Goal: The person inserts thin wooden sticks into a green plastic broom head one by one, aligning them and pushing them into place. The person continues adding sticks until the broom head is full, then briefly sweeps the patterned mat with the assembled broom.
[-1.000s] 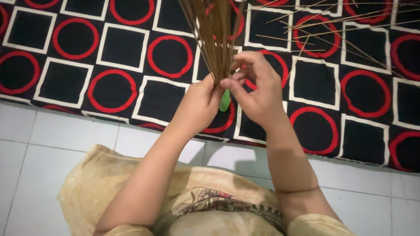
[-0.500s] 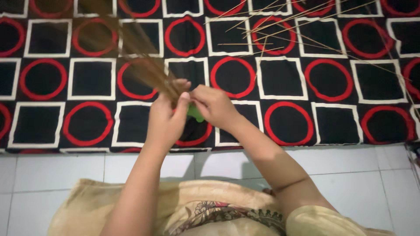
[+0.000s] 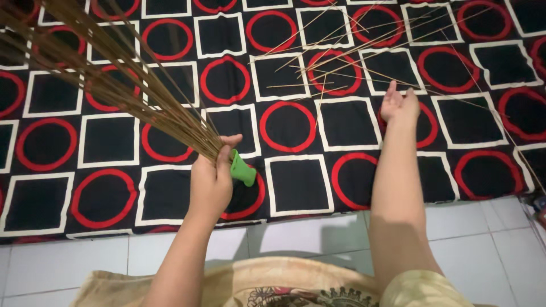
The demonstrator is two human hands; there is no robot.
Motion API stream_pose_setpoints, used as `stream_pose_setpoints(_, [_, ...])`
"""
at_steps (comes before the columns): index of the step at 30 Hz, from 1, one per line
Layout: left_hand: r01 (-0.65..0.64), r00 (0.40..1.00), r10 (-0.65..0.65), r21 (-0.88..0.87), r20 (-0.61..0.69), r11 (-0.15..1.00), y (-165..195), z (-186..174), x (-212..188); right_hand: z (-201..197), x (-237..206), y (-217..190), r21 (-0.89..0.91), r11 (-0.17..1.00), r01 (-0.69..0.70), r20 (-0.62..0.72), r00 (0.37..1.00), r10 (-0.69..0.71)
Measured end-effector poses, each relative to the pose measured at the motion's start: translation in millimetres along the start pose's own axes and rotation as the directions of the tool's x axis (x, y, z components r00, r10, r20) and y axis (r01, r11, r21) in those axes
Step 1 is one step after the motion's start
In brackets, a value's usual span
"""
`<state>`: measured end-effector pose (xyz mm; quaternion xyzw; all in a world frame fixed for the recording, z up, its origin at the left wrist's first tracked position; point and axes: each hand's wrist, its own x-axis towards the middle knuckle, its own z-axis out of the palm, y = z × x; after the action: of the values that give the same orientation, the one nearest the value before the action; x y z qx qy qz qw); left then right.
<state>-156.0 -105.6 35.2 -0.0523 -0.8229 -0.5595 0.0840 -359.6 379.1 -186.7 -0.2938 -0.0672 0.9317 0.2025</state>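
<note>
Left hand (image 3: 211,181) is wrapped tight around the gathered end of a bundle of thin brown broom sticks (image 3: 108,85), right where a green plastic collar (image 3: 243,169) caps them, so the stiff, wiry stalks fan up and left without splaying. Right hand (image 3: 400,104) is open and empty, reaching toward loose straw-coloured sticks (image 3: 352,51) scattered on the black mat with red circles and white squares (image 3: 296,182). Pale floor tiles (image 3: 483,239) sit nearer the person.
</note>
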Motion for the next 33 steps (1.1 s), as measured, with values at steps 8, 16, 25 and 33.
stream_pose_setpoints(8, [0.057,0.998,-0.057,-0.001,0.018,0.998,-21,8,5,33,15,14,-0.259,0.950,0.177,-0.106,0.972,-0.210])
stream_pose_setpoints(16, [-0.065,0.995,0.058,-0.085,-0.078,0.994,-21,-19,7,87,-107,6,-0.388,0.196,0.901,0.667,0.421,-0.614])
stream_pose_setpoints(25, [-0.052,0.993,0.059,0.075,-0.098,0.996,-9,-21,6,95,-224,106,-0.302,-0.090,0.949,0.953,0.303,0.003])
stream_pose_setpoints(33, [0.288,0.956,-0.288,-0.004,-0.048,0.958,-9,-26,0,75,-172,130,-0.548,0.130,0.826,0.834,0.552,0.004])
